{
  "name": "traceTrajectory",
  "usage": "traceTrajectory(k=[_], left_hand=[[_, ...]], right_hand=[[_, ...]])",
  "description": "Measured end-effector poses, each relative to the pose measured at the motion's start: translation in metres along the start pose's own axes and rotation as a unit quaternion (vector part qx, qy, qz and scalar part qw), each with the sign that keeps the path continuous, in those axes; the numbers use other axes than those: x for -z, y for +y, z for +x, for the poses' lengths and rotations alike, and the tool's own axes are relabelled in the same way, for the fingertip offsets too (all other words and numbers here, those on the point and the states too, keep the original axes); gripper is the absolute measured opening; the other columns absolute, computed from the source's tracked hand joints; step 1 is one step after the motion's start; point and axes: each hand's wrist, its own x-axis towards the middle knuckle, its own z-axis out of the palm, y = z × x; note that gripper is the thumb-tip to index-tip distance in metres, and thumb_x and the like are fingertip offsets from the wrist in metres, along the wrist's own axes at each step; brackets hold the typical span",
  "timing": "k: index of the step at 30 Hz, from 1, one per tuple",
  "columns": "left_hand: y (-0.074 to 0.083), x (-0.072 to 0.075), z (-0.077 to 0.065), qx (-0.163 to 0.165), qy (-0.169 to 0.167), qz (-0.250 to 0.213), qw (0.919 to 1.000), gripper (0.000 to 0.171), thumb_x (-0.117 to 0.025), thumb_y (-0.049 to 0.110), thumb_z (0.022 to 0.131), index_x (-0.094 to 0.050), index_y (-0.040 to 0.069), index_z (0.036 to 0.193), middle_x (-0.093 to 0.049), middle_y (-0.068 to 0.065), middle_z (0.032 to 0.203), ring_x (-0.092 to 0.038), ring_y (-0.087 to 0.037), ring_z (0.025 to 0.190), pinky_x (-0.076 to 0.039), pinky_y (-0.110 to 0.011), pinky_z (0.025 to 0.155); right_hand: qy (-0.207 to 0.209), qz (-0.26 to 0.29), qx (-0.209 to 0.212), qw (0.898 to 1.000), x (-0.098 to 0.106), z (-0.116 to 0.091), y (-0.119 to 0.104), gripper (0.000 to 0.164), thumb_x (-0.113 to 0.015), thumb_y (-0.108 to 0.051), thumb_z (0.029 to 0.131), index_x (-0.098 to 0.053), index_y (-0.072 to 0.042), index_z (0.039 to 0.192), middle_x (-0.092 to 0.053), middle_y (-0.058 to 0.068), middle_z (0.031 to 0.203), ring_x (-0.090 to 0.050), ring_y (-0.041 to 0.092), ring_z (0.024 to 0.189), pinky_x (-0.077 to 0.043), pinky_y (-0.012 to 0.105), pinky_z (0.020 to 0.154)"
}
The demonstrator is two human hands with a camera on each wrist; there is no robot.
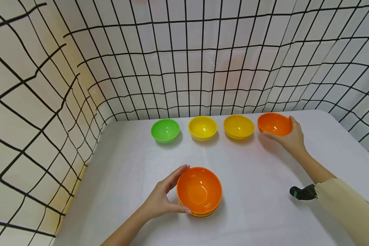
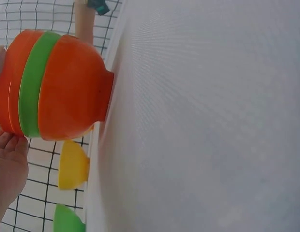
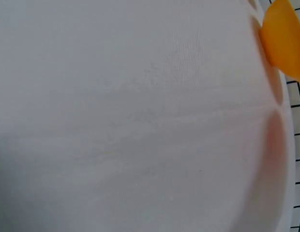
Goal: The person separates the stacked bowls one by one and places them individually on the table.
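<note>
My left hand (image 1: 162, 199) holds the left side of a stack of bowls (image 1: 199, 190), thumb at the near rim and fingers at the far side. An orange bowl tops the stack; in the left wrist view a green bowl (image 2: 35, 84) shows between orange ones, the lowest orange bowl (image 2: 75, 89) against the cloth. At the back right, my right hand (image 1: 287, 138) grips a single orange bowl (image 1: 275, 123) between thumb and fingers. Whether that bowl touches the table I cannot tell. The right wrist view shows neither this hand nor its bowl.
Left of the right hand's bowl stand a yellow bowl (image 1: 238, 127), another yellow bowl (image 1: 202, 128) and a green bowl (image 1: 165, 131) in a row. A white cloth (image 1: 126, 171) covers the table. Black grid netting (image 1: 187, 61) rises behind and at the sides.
</note>
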Motion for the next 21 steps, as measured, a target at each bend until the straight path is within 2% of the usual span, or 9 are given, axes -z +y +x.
traceTrajectory(k=[9,16,21], left_hand=[[0.001,0.001,-0.001,0.018,-0.002,0.001,0.9998,0.098,-0.085,0.018,0.065,-0.029,0.019,0.145,-0.039,-0.003,0.144,-0.036,-0.015,0.133,-0.033,-0.025,0.107],[0.001,0.001,-0.001,0.007,-0.002,-0.003,1.0000,0.097,-0.084,0.016,0.066,-0.028,0.011,0.145,-0.038,-0.009,0.144,-0.037,-0.017,0.132,-0.033,-0.024,0.107],[0.000,0.001,0.000,0.007,-0.002,0.000,1.0000,0.097,-0.084,0.017,0.066,-0.028,0.016,0.145,-0.039,-0.004,0.144,-0.037,-0.017,0.132,-0.033,-0.025,0.107]], right_hand=[[-0.003,0.007,-0.031,0.999,-0.014,0.019,0.015,0.115,-0.072,-0.052,0.072,0.002,-0.005,0.148,-0.011,0.026,0.149,-0.022,0.047,0.129,-0.033,0.064,0.099],[-0.001,0.001,-0.036,0.999,-0.018,0.026,0.021,0.117,-0.070,-0.055,0.072,0.003,-0.002,0.147,-0.009,0.027,0.148,-0.022,0.048,0.129,-0.033,0.064,0.099],[-0.002,-0.006,-0.046,0.999,-0.019,0.030,0.025,0.116,-0.069,-0.054,0.074,0.004,-0.002,0.147,-0.009,0.027,0.148,-0.021,0.047,0.129,-0.032,0.063,0.100]])
